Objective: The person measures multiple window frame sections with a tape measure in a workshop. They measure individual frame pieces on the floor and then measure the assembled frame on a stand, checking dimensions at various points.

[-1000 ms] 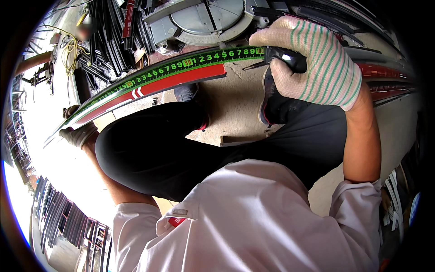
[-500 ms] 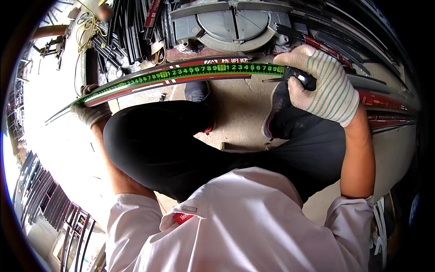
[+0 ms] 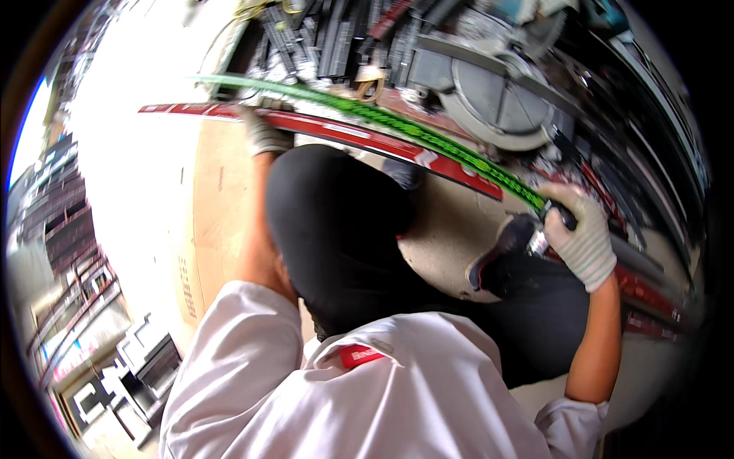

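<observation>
**Measuring a red strip with a green tape, seen from above**

At the left, the gloved left hand (image 3: pixel 264 131) presses down on a long red strip (image 3: pixel 336 131), its fingers closed over the strip near the strip's left end. A green measuring tape (image 3: pixel 397 124) runs just above and alongside the strip, from beyond the left hand across to the lower right; the tape's far left end extends past the hand, apart from it. Below the strip lies the person's bent knee in black trousers (image 3: pixel 336 222), over a flat brown cardboard sheet (image 3: pixel 218 199) on the floor. Behind the tape stands a grey circular saw (image 3: pixel 497 107) among dark metal profiles (image 3: pixel 336 38). At the right, the gloved right hand (image 3: pixel 581 237) is clenched around the dark tape case (image 3: pixel 564 218), from which the green tape issues. A dark shoe (image 3: pixel 501 249) rests just left of that hand.
</observation>
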Tool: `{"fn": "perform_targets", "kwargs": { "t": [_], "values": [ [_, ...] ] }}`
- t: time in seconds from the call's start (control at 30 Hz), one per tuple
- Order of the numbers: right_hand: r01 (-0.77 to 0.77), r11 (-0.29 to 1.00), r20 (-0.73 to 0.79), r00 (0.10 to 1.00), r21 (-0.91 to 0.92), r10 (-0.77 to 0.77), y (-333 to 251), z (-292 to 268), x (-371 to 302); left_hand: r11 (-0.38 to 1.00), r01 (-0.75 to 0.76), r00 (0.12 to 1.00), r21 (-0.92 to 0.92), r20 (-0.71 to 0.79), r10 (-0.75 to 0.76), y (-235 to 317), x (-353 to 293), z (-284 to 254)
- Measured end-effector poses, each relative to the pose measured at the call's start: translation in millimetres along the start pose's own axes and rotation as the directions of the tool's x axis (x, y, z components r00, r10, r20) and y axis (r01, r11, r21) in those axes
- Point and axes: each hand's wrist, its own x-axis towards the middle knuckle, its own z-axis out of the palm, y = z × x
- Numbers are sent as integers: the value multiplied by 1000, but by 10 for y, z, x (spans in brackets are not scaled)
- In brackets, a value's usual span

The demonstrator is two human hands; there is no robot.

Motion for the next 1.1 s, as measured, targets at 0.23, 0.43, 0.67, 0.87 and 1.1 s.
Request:
{"fn": "perform_targets", "kwargs": {
  "t": [0.23, 0.43, 0.67, 0.87, 1.1],
  "values": [
    [-245, 959, 113, 967, 146, 229, 208, 170, -37, 998, -17, 905, -55, -425, -8, -556, -116, -196],
    [-211, 955, 178, 968, 209, 175, 387, 167, -102, 983, -84, 610, -161, -788, -77, -610, -222, -882],
    [-244, 949, 218, 955, 202, 199, 370, 207, -34, 966, 8, 92, -258, -962, -258, -737, -533, -2129],
    [-237, 953, 225, 955, 187, 193, 387, 226, -38, 938, -222, -81, -266, -954, -290, -886, -1056, -3224],
    [-289, 943, 242, 939, 166, 246, 477, 222, -111, 914, -273, -154, -301, -924, -351, -1095, -1590, -3502]
  ]
}}
